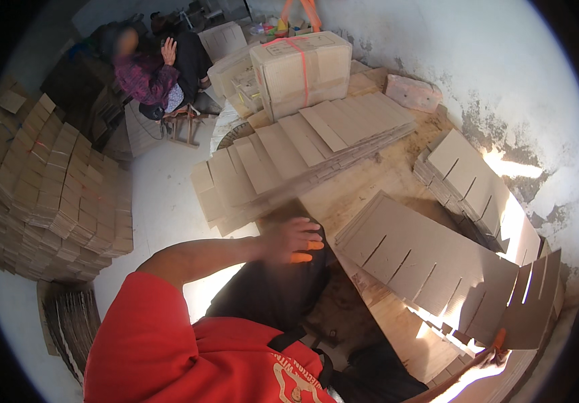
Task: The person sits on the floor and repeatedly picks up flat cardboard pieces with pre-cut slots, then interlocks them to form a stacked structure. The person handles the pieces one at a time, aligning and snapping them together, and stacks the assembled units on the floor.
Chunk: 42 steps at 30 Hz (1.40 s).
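Note:
My left hand (288,240) is over my dark-trousered knee, slightly blurred, its fingers stretched out and nothing visible in them. Orange covers sit on some fingertips. At the lower right, my right hand (489,366) pinches the lower edge of a slotted cardboard divider (534,305), with an orange-covered finger against its face. This piece stands tilted at the right end of a stack of slotted cardboard sheets (430,265) lying on the wooden table (343,195). Sunlight falls across the stack and my right hand.
A long overlapping row of plain cardboard strips (303,144) lies farther back, before a strapped carton (303,74). More slotted sheets (471,181) and a brick (413,93) lie beside the wall. Bundled cardboard (61,181) is piled at left. Another person (151,80) sits at the back.

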Motion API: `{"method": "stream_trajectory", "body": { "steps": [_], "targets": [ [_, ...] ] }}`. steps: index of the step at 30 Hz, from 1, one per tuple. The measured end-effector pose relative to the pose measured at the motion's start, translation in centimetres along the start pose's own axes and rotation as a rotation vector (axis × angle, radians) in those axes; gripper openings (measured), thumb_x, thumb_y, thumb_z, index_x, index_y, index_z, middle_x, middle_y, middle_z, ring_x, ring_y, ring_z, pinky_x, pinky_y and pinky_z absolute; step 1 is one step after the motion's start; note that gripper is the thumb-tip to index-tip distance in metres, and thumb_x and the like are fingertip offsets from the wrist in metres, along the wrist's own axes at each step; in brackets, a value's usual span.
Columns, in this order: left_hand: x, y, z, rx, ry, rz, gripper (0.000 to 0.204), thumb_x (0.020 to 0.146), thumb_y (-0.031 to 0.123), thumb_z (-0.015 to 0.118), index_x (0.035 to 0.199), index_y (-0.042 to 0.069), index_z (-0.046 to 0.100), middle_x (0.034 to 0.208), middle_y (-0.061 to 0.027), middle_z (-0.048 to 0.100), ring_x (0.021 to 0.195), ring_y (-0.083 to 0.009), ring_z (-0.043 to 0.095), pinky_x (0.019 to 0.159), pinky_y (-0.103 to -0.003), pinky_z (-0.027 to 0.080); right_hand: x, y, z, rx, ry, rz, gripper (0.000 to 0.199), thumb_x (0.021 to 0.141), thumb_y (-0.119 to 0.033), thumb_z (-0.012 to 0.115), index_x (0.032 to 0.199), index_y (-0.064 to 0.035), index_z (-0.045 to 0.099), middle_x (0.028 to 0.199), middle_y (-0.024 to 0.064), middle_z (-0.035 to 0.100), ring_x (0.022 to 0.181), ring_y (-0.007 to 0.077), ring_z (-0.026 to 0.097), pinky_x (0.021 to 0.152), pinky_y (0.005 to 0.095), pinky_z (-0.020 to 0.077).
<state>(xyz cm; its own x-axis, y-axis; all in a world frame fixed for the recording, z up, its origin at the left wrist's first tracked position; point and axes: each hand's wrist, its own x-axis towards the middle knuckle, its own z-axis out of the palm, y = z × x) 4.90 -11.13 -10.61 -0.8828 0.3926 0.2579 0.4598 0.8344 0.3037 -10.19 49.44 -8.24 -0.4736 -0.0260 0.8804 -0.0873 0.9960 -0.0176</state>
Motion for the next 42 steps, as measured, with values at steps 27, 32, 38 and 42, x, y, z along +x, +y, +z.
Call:
{"method": "stream_trajectory", "body": {
  "steps": [27, 32, 38, 42],
  "targets": [
    [0.2, 0.4, -0.4, 0.008, -0.024, -0.025, 0.036, 0.088, 0.029, 0.066, 0.119, 0.010, 0.065, 0.130, -0.0066, 0.060, 0.131, -0.0296, 0.048, 0.110, -0.049, 0.034, 1.1, -1.1, 0.7, 0.191, -0.090, 0.158, 0.029, 0.088, -0.017, 0.061, 0.110, 0.0019, 0.066, 0.098, 0.0134, 0.068, 0.083, 0.0216, 0.063, 0.074, 0.0319, 0.0511],
    [-0.2, 0.6, -0.4, -0.004, -0.032, -0.053, 0.035, 0.088, 0.028, 0.066, 0.119, 0.011, 0.065, 0.130, -0.0065, 0.060, 0.131, -0.0294, 0.048, 0.110, -0.049, 0.033, 1.4, -1.5, 0.3, 0.249, -0.127, 0.205, 0.033, 0.087, -0.016, 0.062, 0.113, 0.0031, 0.065, 0.100, 0.0133, 0.068, 0.085, 0.0209, 0.063, 0.076, 0.0314, 0.0511],
    [1.4, 0.2, -0.1, 0.004, 0.009, -0.083, 0.036, 0.084, 0.027, 0.071, 0.116, 0.011, 0.066, 0.125, -0.0058, 0.062, 0.127, -0.0289, 0.051, 0.108, -0.046, 0.035, 2.8, -2.6, -1.9, 0.584, -0.265, 0.616, 0.037, 0.085, -0.016, 0.063, 0.115, 0.0046, 0.064, 0.102, 0.0133, 0.069, 0.088, 0.0201, 0.063, 0.079, 0.0308, 0.0512],
    [2.0, -2.9, 2.2, -0.195, 0.253, -0.551, 0.036, 0.087, 0.021, 0.070, 0.119, 0.005, 0.065, 0.108, -0.0141, 0.067, 0.098, -0.0304, 0.063, 0.087, -0.037, 0.049, 3.1, -3.8, -2.1, 0.700, -0.300, 0.716, 0.026, 0.082, -0.008, 0.058, 0.102, 0.0063, 0.064, 0.084, 0.0071, 0.063, 0.074, 0.0150, 0.055, 0.072, 0.0275, 0.0473]
  ]
}}
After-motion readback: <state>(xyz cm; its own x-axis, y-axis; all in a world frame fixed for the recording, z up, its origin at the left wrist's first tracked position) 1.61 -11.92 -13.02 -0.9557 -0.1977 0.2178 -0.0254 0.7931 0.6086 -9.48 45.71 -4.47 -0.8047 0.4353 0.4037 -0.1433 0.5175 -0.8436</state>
